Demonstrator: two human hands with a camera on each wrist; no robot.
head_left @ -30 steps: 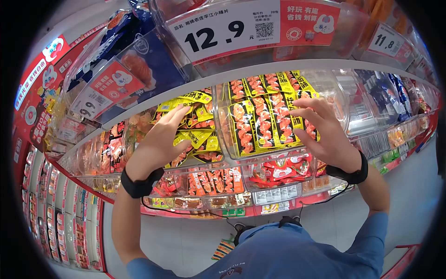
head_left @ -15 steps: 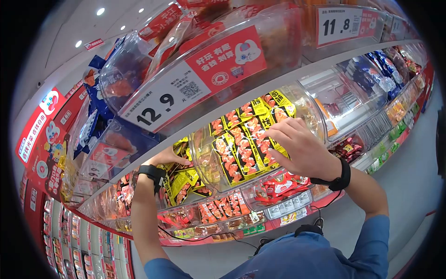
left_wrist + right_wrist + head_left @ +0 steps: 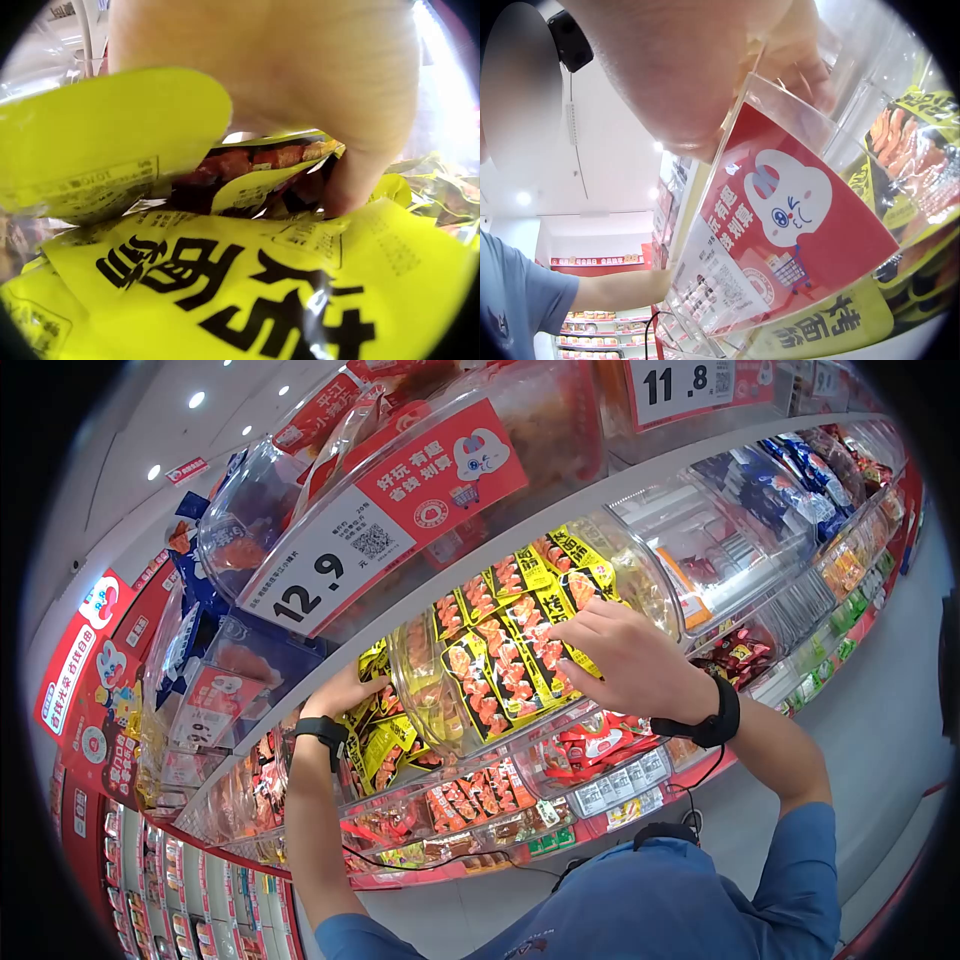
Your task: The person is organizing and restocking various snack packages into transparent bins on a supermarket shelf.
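My left hand (image 3: 343,690) reaches into a clear bin of jumbled yellow-and-black snack packets (image 3: 385,750). Its thumb (image 3: 352,184) presses down among them in the left wrist view, right beside a packet with a see-through front (image 3: 247,169). The other fingers are hidden behind the palm and the shelf above, so I cannot tell whether they grip a packet. My right hand (image 3: 625,660) hovers over the neighbouring bin, fingers loosely bent, close above upright rows of similar packets (image 3: 490,680). In the right wrist view, the fingers (image 3: 802,82) show beyond the clear bin wall (image 3: 795,101), holding nothing visible.
An upper shelf with a 12.9 price sign (image 3: 310,585) overhangs the left bin. Red packets (image 3: 600,745) fill a lower bin in front. Blue packets (image 3: 800,480) stand at the far right. A black cable (image 3: 440,867) hangs near the lower shelf.
The view has turned and tilted. My left hand has gone from above the packets to down among them, under the upper shelf. My right hand stays over the neat rows.
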